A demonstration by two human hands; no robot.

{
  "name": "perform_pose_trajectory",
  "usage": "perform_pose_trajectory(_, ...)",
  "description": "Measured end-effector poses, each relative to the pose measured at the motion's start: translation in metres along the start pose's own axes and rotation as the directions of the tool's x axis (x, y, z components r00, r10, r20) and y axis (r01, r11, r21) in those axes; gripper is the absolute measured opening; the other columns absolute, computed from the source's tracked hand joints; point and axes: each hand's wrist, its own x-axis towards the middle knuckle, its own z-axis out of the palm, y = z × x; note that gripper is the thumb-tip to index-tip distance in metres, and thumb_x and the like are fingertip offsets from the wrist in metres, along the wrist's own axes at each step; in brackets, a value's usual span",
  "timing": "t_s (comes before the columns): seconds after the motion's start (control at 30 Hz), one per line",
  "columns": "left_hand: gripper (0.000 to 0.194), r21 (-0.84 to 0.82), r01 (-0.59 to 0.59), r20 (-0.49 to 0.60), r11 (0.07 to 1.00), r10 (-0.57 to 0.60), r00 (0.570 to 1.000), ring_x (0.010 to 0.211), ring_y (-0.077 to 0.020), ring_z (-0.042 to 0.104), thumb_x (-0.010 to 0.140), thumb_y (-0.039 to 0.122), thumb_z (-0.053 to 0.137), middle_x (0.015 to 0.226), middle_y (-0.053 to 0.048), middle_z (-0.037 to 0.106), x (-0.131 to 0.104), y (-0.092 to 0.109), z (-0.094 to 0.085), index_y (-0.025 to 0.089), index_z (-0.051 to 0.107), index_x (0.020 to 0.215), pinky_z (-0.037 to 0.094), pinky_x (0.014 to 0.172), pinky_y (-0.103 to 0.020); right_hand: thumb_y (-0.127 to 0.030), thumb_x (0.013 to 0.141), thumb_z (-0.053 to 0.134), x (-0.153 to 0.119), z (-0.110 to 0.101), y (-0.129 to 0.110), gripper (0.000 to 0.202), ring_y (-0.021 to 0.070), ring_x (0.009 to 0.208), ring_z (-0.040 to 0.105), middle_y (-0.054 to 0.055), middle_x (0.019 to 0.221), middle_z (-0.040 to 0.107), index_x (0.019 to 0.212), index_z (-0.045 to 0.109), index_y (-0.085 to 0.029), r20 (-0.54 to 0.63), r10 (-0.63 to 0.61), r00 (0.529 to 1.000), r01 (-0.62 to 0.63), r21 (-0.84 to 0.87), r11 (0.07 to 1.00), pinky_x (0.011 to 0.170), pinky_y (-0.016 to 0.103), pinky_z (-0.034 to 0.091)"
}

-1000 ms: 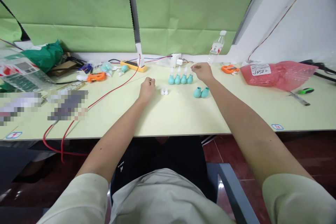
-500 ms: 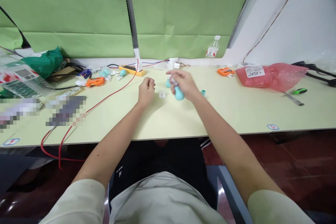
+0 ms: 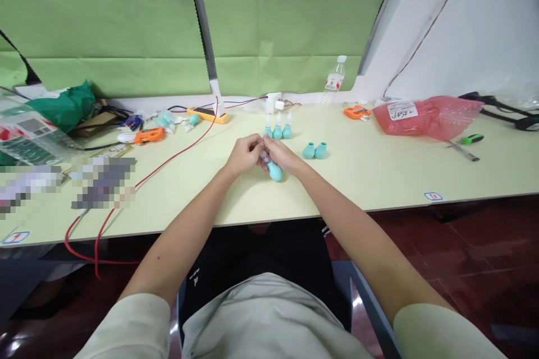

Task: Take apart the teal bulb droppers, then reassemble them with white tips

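A teal bulb nasal aspirator (image 3: 275,173) with a clear neck is held low over the table, its bulb end pointing toward me. My right hand (image 3: 281,155) is closed around its neck. My left hand (image 3: 245,153) has its fingers closed at the upper end of the same aspirator, touching my right fingertips; what lies between these fingertips is hidden. Behind the hands stand three teal aspirators with white tips (image 3: 278,127), upright in a row. Two teal bulbs (image 3: 315,150) without tips stand to the right of my right hand.
A clear bottle (image 3: 334,82) stands at the back by the wall. On the right lie an orange tool (image 3: 357,112), a red plastic bag (image 3: 425,116) and a green-handled knife (image 3: 471,139). A yellow meter (image 3: 208,115) and a red cable (image 3: 177,157) are on the left.
My right hand has come down and toward me with the aspirator, meeting my left hand. The standing aspirators and the bulbs now show clearly; small white pieces seen earlier are out of sight.
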Motion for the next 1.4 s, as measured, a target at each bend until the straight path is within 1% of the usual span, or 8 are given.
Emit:
perform_pose_trajectory(0.13,0.025,-0.103,0.012,-0.025,0.995,-0.014,1.0,0.049,-0.0164,0.065,0.096,0.04,0.065,0.056,0.003,0.062,0.007,-0.009,-0.003,0.021,0.058,0.082,0.045,0.05,-0.026,-0.052,0.082,0.083,-0.006,-0.004,-0.009,0.044,0.0163,0.056,0.064,-0.001,0.072,0.067,0.102,0.059,-0.022,0.025,-0.011,1.0,0.012,-0.021,1.0,0.05,0.029,0.053)
perform_pose_trajectory(0.27,0.037,-0.181,-0.014,-0.184,0.983,-0.02,0.983,0.043,-0.009,0.049,0.09,0.049,0.074,0.052,0.005,0.055,0.014,-0.017,-0.006,0.02,0.056,0.078,0.035,0.046,-0.022,-0.029,0.078,0.08,-0.01,-0.011,-0.014,0.036,0.0159,0.054,0.06,-0.005,0.066,0.064,0.107,0.061,-0.021,0.037,-0.008,0.999,0.012,-0.124,0.992,0.052,0.03,0.052)
perform_pose_trajectory(0.5,0.037,-0.451,0.165,-0.181,0.877,-0.271,0.945,0.042,-0.007,0.045,0.089,0.044,0.077,0.055,0.006,0.053,0.019,-0.012,0.003,0.02,0.051,0.079,0.031,0.042,-0.02,-0.031,0.082,0.071,-0.005,-0.015,-0.003,0.011,0.0132,0.046,0.05,-0.006,0.054,0.055,0.084,0.064,-0.021,-0.071,-0.152,0.986,0.108,-0.426,0.898,0.048,0.028,0.039)
perform_pose_trajectory(0.63,0.032,-0.633,0.111,-0.265,0.766,-0.349,0.899,0.043,-0.0061,0.044,0.089,0.035,0.076,0.056,0.009,0.047,0.024,-0.015,-0.007,0.022,0.047,0.083,0.028,0.043,-0.018,-0.036,0.084,0.071,-0.005,-0.014,-0.002,0.015,0.0155,0.05,0.053,-0.004,0.058,0.058,0.083,0.064,-0.022,-0.14,-0.234,0.962,0.148,-0.452,0.88,0.052,0.03,0.041)
perform_pose_trajectory(0.77,0.03,-0.62,0.108,-0.293,0.777,-0.357,0.887,0.046,-0.0074,0.051,0.085,0.034,0.078,0.06,0.007,0.054,0.025,-0.02,-0.016,0.021,0.051,0.086,0.035,0.045,-0.019,-0.038,0.083,0.073,-0.002,-0.014,-0.003,0.023,0.0167,0.061,0.055,-0.003,0.065,0.057,0.079,0.055,-0.024,-0.262,-0.384,0.885,0.243,-0.444,0.863,0.062,0.032,0.045)
perform_pose_trajectory(0.9,0.033,-0.571,0.142,-0.21,0.808,-0.312,0.927,0.049,-0.0101,0.058,0.08,0.038,0.082,0.064,0.003,0.062,0.022,-0.017,-0.007,0.019,0.056,0.087,0.043,0.046,-0.022,-0.028,0.073,0.078,0.004,-0.016,-0.002,0.036,0.0176,0.074,0.056,0.0,0.079,0.056,0.069,0.042,-0.025,-0.294,-0.553,0.78,0.371,-0.494,0.786,0.072,0.034,0.049)
perform_pose_trajectory(1.0,0.036,-0.545,0.15,-0.135,0.825,-0.263,0.955,0.051,-0.0121,0.062,0.076,0.04,0.085,0.068,0.0,0.068,0.019,-0.014,0.0,0.018,0.057,0.086,0.047,0.048,-0.025,-0.021,0.073,0.072,0.008,-0.018,0.001,0.03,0.0198,0.086,0.061,0.004,0.094,0.059,0.07,0.043,-0.025,-0.268,-0.654,0.708,0.448,-0.546,0.708,0.08,0.036,0.051)
perform_pose_trajectory(1.4,0.041,-0.443,0.104,-0.114,0.891,-0.171,0.979,0.056,-0.0128,0.065,0.076,0.047,0.089,0.07,-0.001,0.068,0.015,-0.007,0.003,0.015,0.072,0.093,0.053,0.052,-0.026,-0.011,0.077,0.066,0.006,-0.016,0.0,0.028,0.0208,0.085,0.061,0.003,0.092,0.058,0.071,0.042,-0.026,-0.253,-0.693,0.675,0.439,-0.618,0.652,0.079,0.037,0.05)
